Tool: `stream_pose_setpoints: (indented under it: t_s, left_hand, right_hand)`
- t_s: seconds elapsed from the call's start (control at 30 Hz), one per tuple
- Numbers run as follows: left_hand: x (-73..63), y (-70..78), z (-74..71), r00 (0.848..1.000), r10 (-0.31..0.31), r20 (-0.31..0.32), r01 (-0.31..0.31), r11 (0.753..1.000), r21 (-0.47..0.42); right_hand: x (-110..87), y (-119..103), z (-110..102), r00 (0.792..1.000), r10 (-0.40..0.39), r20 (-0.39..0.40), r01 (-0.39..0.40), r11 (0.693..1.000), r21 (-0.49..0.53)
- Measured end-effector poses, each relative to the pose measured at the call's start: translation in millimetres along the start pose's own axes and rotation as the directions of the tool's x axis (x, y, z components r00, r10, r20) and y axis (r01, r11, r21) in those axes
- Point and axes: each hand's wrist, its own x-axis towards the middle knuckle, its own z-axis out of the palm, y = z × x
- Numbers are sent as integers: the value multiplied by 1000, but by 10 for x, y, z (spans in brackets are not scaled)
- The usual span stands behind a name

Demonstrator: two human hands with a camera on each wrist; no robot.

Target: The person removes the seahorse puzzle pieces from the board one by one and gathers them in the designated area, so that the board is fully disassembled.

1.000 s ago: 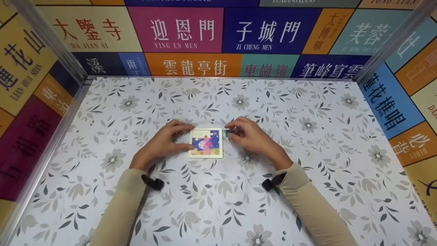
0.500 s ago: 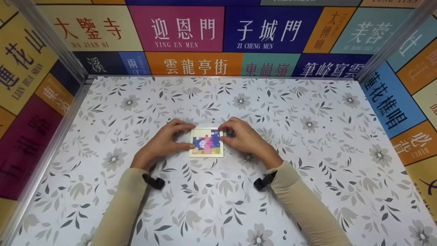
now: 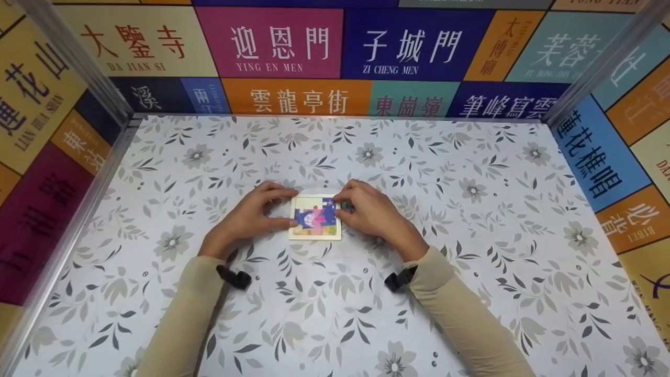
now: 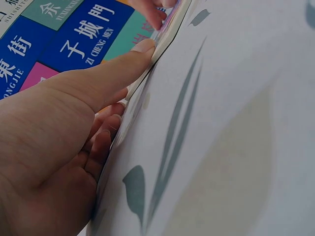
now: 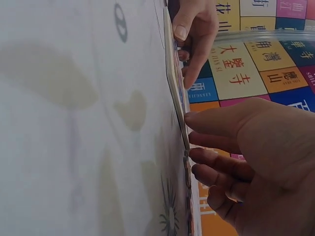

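Observation:
A small square jigsaw puzzle [image 3: 316, 236] in a cream frame lies flat on the table. Its fitted pieces show a pink, blue and yellow picture, with a pale bare area at the upper left. My left hand [image 3: 255, 209] steadies the left side, thumb on the frame's edge and index fingertip at the top-left corner. At the right side my right hand [image 3: 372, 209] touches the edge with thumb and index fingertips, beside the blue corner piece [image 3: 328, 203]. The right wrist view has the thumb [image 5: 216, 118] resting on the board, the other fingers loosely bent, a thin dark-edged piece [image 5: 187, 169] beneath them.
The tabletop [image 3: 324, 314] has a grey leaf-and-flower print. Coloured panels with Chinese characters [image 3: 269, 44] enclose the back and both sides. Black wrist cameras [image 3: 400, 278] are strapped over the beige sleeves [image 3: 178, 319].
My right hand has moved left onto the puzzle's right edge. A blue-green piece seen by its fingers earlier is now hidden under the hand. The left hand has stayed put.

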Motion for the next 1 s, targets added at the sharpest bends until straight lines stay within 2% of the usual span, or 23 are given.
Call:
stream_pose_setpoints:
  t_s: [0.27, 0.57, 0.8, 1.0]
  left_hand:
    - [-1, 5, 8, 1000, -8, -3, 8, 1000, -5]
    - [-18, 24, 9, 1000, -7, -4, 7, 1000, -26]
    - [-4, 9, -1, 1000, 9, -1, -9, 1000, -14]
    - [-12, 23, -13, 1000, -5, 4, 5, 1000, -11]
  right_hand:
    - [23, 21, 15, 1000, 2, 8, -3, 999, 43]
    - [50, 66, 39, 999, -35, -41, 40, 988, 148]
    - [60, 74, 47, 999, -37, -22, 41, 976, 213]
    - [68, 79, 74, 995, -96, -7, 96, 973, 210]
